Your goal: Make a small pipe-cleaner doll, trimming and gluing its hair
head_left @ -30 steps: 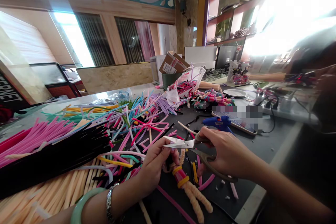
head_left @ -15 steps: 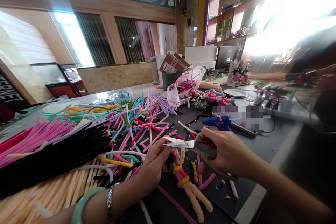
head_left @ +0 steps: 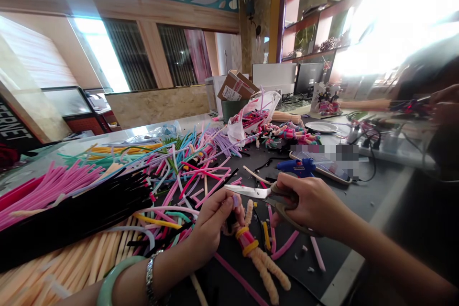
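while the left hand (head_left: 214,213) pinches a fuzzy doll (head_left: 245,237) over the table (head_left: 340,208), the right hand (head_left: 310,201) grips scissors (head_left: 253,192) close by; past them, loose stems (head_left: 211,170) and a blue glue gun (head_left: 296,167) lie before a plastic bag (head_left: 236,131).

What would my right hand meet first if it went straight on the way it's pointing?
Most likely your left hand: the scissors in your right hand point toward it, though the exact depth between them is hard to judge.

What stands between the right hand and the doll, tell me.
The scissors in the right hand reach the left hand, which partly hides the doll; a yellow piece and a pink strip lie between too.
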Tool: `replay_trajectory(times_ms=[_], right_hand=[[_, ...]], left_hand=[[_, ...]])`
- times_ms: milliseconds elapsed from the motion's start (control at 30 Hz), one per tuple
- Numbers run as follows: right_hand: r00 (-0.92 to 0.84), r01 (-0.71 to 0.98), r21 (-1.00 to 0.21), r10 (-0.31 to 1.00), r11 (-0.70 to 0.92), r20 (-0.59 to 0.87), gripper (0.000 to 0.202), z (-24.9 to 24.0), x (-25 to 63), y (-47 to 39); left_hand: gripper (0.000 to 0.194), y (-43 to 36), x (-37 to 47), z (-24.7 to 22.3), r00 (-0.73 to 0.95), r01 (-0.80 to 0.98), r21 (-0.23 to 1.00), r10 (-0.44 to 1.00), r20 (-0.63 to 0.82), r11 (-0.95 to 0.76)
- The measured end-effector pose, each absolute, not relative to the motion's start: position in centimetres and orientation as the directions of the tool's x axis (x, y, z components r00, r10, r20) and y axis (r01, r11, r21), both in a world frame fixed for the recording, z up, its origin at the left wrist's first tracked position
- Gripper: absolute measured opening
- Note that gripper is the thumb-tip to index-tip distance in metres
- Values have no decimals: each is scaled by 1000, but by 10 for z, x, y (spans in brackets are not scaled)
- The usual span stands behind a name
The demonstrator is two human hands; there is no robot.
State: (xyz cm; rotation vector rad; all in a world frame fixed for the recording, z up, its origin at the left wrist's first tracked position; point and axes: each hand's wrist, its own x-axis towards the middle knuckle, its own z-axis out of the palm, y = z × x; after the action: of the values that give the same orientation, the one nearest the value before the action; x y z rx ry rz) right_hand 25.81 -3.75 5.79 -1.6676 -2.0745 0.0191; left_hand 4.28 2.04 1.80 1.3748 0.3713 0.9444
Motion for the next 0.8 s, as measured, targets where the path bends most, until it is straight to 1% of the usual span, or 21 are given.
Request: replay_trajectory(times_ms=[133, 267, 367, 500, 800], right_hand=[[-135, 920, -300, 924, 251, 357, 13, 58, 258, -38], [-190, 910, -285, 914, 301, 359, 23, 58, 258, -39], [-232, 891, -301, 910, 340, 343, 28, 57, 257, -38], [-244, 878, -324, 911, 353, 332, 25, 54, 256, -35], [-229, 877, -319, 897, 359, 379, 20, 50, 257, -34]], left_hand=[[26, 21, 43, 18, 595, -371, 925, 742, 309, -87], [27, 21, 42, 19, 603, -348, 931, 735, 310, -108], [27, 21, 41, 18, 605, -318, 943, 744, 283, -100], [30, 22, 39, 14, 604, -320, 943, 746, 279, -94], [30, 23, 40, 14, 596, -318, 945, 757, 266, -81]])
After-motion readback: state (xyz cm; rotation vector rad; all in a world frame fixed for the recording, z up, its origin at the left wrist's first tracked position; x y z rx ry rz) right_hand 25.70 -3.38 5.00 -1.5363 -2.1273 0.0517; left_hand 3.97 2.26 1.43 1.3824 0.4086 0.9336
